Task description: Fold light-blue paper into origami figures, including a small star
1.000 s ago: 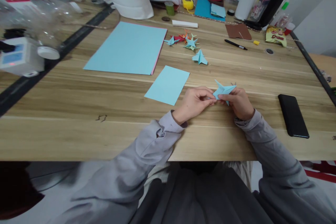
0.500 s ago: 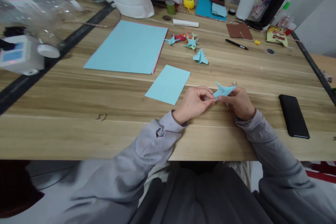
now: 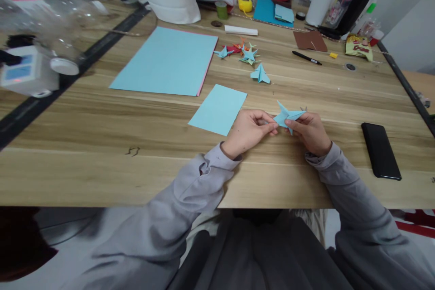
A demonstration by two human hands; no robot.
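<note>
A light blue folded paper plane [image 3: 284,115] is held between my two hands, just above the wooden table [image 3: 176,167]. My right hand [image 3: 311,132] is closed on its right part, thumb on top. At its left end, the fingertips of my left hand [image 3: 251,129] pinch the edge of the paper. Just left of that hand lies a flat light blue sheet [image 3: 219,109]. Beyond my hands sits another blue folded plane [image 3: 260,74], with a small heap of colourful folded paper pieces [image 3: 249,54] behind it.
A stack of large blue sheets [image 3: 166,61] lies left of the middle. To the right are a black phone [image 3: 380,150] and a black pen [image 3: 306,57]. Clear plastic bottles [image 3: 63,50] and a white device [image 3: 30,72] crowd the left side. A tape measure [image 3: 244,4] stands at the back.
The paper plane has turned slightly in my fingers, so its wings now show spread wider. My left hand has shifted a little to the left.
</note>
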